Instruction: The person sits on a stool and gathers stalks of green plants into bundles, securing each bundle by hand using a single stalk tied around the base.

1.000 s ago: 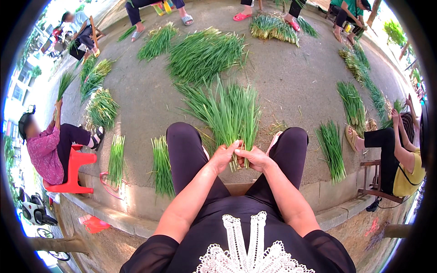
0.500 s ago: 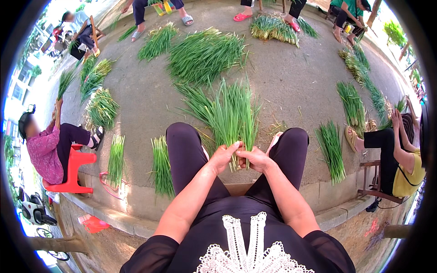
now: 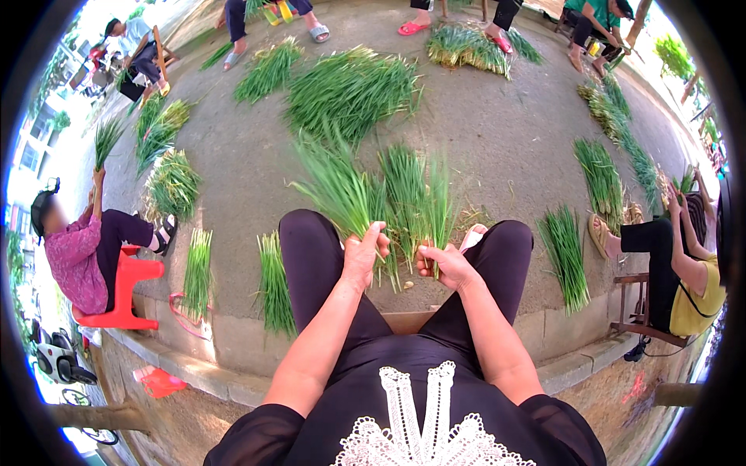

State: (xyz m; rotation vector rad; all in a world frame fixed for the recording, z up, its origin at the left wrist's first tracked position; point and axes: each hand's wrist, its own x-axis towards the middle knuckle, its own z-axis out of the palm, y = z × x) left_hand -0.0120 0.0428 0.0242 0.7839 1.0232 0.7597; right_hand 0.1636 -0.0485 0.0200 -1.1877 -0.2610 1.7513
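Note:
My left hand [image 3: 362, 255] is closed round the pale stem ends of a bunch of green chives [image 3: 336, 186], whose blades fan up and to the left, smeared by motion. A thinner bunch of chives [image 3: 440, 206] stands up from my right hand [image 3: 448, 266], its fingers and thumb pinched at the base. The hands are apart, over the gap between my knees. Beyond and between them, more loose chives [image 3: 402, 175] lie on the ground with their stems toward me.
A large heap of chives [image 3: 353, 93] lies farther out. Smaller bundles lie by my left knee [image 3: 276, 283] and off to the right [image 3: 565, 260]. A person on a red stool [image 3: 132, 283] sits at left; another in yellow [image 3: 694, 291] at right. Several others sit around the far side.
My hands were together at the stem ends and have moved apart. The left hand swung left and up with its bunch; the right shifted slightly right with the thinner one.

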